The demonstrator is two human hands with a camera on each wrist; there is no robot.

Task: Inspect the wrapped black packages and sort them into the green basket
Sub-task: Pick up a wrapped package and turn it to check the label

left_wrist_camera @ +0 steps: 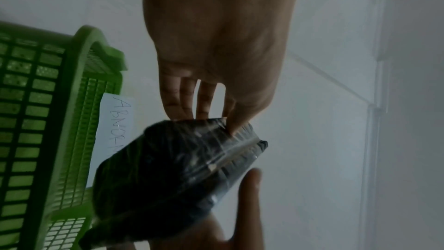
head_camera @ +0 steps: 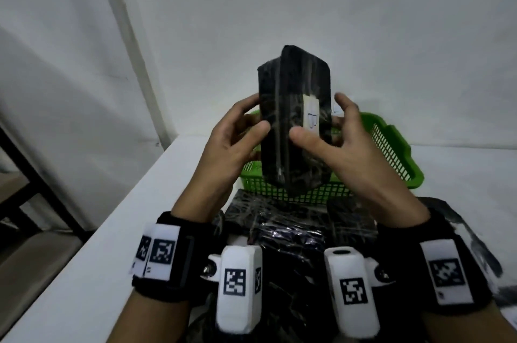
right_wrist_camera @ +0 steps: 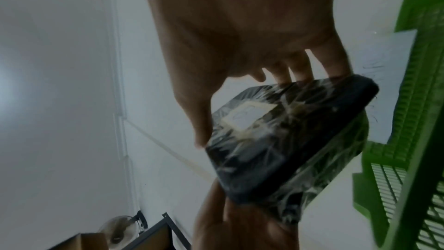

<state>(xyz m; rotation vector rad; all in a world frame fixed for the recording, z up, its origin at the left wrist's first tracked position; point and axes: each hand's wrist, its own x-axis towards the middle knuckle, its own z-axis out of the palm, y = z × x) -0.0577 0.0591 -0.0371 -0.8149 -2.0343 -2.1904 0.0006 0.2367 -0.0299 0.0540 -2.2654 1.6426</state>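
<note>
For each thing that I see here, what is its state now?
black package: wrapped, held upright above the basket by both hands
left hand: grips its left side
right hand: grips its right side
green basket: on table
other packages: lying on table

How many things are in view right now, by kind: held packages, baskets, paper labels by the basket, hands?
Held wrapped black package: 1
Green basket: 1
Handwritten paper label beside the basket: 1
Hands, left hand and right hand: 2
Total: 5
More wrapped black packages lie heaped on the table; their number cannot be told.
</note>
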